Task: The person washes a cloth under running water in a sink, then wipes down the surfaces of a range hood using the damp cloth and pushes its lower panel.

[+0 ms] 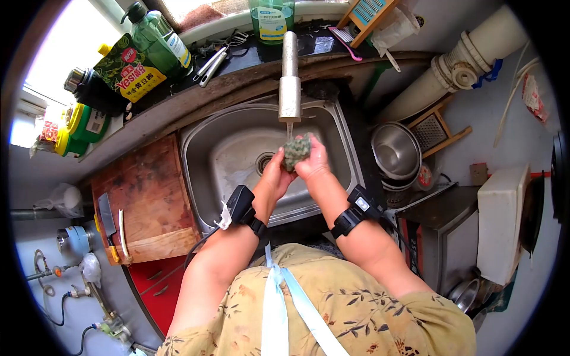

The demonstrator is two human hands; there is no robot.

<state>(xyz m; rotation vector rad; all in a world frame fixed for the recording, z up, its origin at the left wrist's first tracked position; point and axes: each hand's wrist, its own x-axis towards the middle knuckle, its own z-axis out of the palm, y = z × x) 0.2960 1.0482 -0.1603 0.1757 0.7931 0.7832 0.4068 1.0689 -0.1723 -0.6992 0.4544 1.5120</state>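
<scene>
A mottled grey-green lump (296, 152) with a bumpy-looking surface sits between my two hands, under the faucet (290, 89). A thin stream of water runs down onto it. My left hand (275, 173) is closed on its left and lower side. From the right, my right hand (314, 160) grips it, fingers curled round the edge. Both hands are over the stainless steel sink (222, 127), with the drain (264, 161) just left of them. The fingers hide part of the lump, and its exact kind is unclear.
Left of the sink, a wooden board (157, 196) bears a cleaver (107, 216) and a thin white stalk (122, 231). Bottles and a yellow-black pouch (130, 71) line the ledge, with a peeler (211, 68). Metal bowls (396, 151) stand at the right beside a wide pipe (439, 83).
</scene>
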